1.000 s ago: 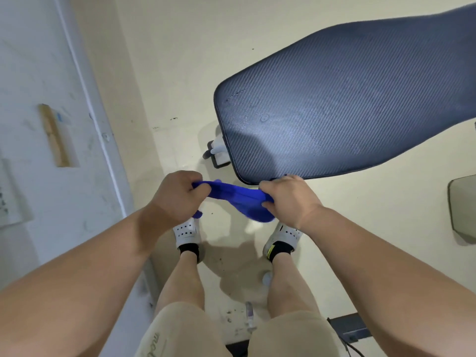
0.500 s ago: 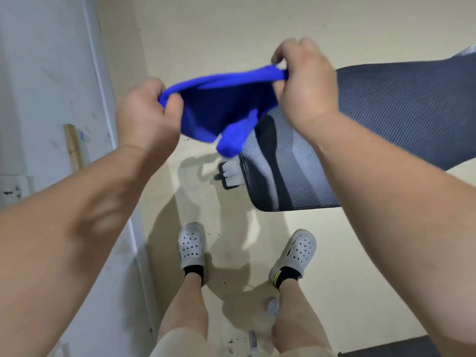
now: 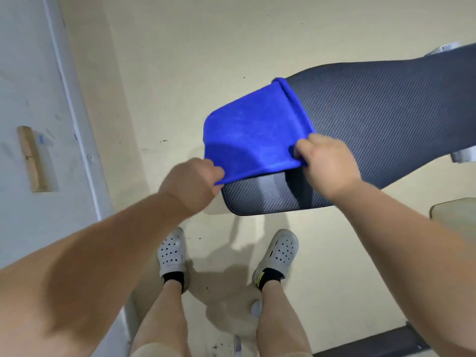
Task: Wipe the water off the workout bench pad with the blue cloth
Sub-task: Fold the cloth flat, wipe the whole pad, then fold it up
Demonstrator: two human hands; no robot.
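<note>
A: Hands first. What do we have?

B: Our left hand point(image 3: 192, 182) sits centre frame, fist closed, pinching the near-left corner of the blue cloth point(image 3: 253, 136). Our right hand point(image 3: 328, 164) is right of centre, fingers curled tight on the near-right corner. Both are clamped on the same near edge.

A: Cloth position?

B: Spread out flat between the two hands, reaching up and away into the middle of the frame. It covers the near-left end of the bench pad point(image 3: 381, 124). Far edge is folded back into a narrow rolled strip, running diagonally across the pad. Left part of the cloth overhangs the pad's edge, above the floor point(image 3: 206, 60).

A: Touching the pad, or held over it?

B: We can't tell for most of it. Near edge is lifted: there's a shadow on the pad strip under it.

A: Pad itself?

B: Dark, ribbed weave, running from lower centre to the upper right edge of the frame. A rounded corner shows uncovered just below the cloth, between our hands. We can't make out any water on the exposed surface.

A: Surroundings?

B: Cream floor. White perforated clogs point(image 3: 172, 252) with black socks at lower centre, below the pad's corner. Pale wall panel at left with a small wooden block point(image 3: 32, 158) fixed on it.
</note>
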